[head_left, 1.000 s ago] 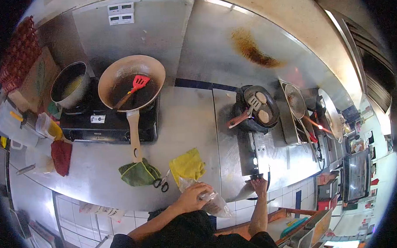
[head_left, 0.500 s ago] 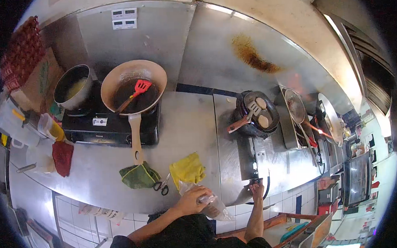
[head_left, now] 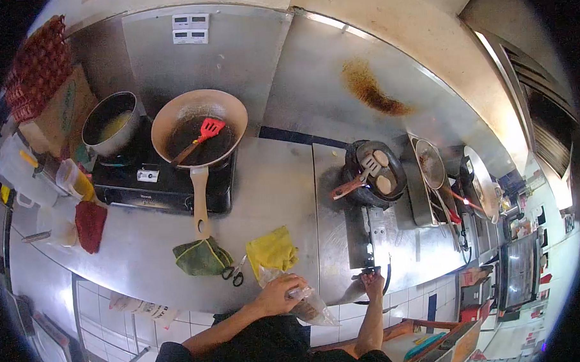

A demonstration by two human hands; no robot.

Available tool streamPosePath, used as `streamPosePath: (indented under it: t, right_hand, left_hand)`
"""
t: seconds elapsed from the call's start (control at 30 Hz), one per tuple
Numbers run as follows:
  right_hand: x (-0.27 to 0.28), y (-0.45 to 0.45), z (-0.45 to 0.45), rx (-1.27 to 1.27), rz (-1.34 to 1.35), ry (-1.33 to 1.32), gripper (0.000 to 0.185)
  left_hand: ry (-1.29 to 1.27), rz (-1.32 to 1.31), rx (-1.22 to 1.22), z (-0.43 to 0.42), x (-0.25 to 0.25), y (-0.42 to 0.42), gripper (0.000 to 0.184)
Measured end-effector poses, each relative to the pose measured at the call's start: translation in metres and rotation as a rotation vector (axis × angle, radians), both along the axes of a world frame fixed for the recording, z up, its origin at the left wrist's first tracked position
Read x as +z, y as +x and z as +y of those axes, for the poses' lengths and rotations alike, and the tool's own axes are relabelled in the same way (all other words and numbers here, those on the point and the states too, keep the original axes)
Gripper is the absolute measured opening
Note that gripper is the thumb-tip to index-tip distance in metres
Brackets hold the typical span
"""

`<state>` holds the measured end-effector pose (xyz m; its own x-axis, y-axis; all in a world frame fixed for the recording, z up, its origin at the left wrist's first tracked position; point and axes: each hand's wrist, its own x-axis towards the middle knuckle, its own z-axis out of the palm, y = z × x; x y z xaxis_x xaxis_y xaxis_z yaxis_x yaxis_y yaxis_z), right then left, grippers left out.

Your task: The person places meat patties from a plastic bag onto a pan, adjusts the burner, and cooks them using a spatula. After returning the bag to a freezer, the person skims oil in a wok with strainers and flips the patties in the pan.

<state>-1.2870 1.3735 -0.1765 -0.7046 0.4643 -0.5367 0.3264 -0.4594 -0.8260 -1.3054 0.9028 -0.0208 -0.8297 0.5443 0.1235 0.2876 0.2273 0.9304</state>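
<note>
From the head view, the left hand (head_left: 280, 296) sits low in the middle of the frame, its fingers curled shut round a clear plastic bag (head_left: 317, 311). The bag slants down to the right over the counter's front edge, something brownish inside; gripping it up near the top probably keeps its contents down in the lower end.

Right of it, the right hand (head_left: 372, 283) reaches to the front end of a burner (head_left: 379, 226). Its fingers are bent there, perhaps at a control, but I can't tell whether they close on anything.

On that burner, right of centre, sits a dark pan (head_left: 400, 191) with two round patties (head_left: 383, 184). A slotted turner (head_left: 370, 163) lies across its rim, handle out to the left, presumably for easy reach.

A yellow cloth (head_left: 272, 248) lies just above the left hand, scissors (head_left: 238, 278) beside it, close enough to grab. Upper left, a wok (head_left: 166, 115) holds a red spatula (head_left: 212, 127); its handle ends over a green cloth (head_left: 203, 259), maybe kept there for gripping it hot.
</note>
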Motion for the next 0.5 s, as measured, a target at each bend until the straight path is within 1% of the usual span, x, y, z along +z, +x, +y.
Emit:
streamPosePath:
  t: [0.07,0.13,0.27,0.3,0.37,0.4,0.47,0.5]
  right_hand:
    - [-0.004,0.001,0.003,0.014,-0.002,-0.014,0.038]
    - [-0.004,0.002,0.003,0.009,0.081,-0.107,0.038]
    - [-0.008,0.003,0.004,-0.043,0.037,-0.095,0.038]
    - [-0.013,0.005,0.007,0.070,0.034,0.150,0.038]
    - [-0.021,0.007,0.012,0.184,0.031,0.396,0.037]
    - [-0.011,0.006,0.002,0.103,0.044,0.268,0.037]
    - [-0.006,0.004,-0.002,0.024,0.058,0.140,0.037]
    - [-0.008,0.002,0.000,-0.061,0.053,0.010,0.037]
  left_hand:
    - [0.000,0.032,0.014,0.001,-0.002,0.001,0.031]
    - [0.021,0.018,0.019,0.002,-0.003,0.001,0.030]
    - [0.017,0.004,0.008,0.002,-0.002,0.000,0.029]
    - [0.012,0.013,0.020,0.002,-0.001,0.001,0.029]
    - [0.007,0.023,0.033,0.002,0.001,0.002,0.029]
    - [0.018,0.041,0.039,0.001,0.002,0.001,0.028]
    - [0.029,0.060,0.046,0.001,0.002,0.001,0.028]
    - [0.031,0.011,0.045,0.001,0.002,0.001,0.028]
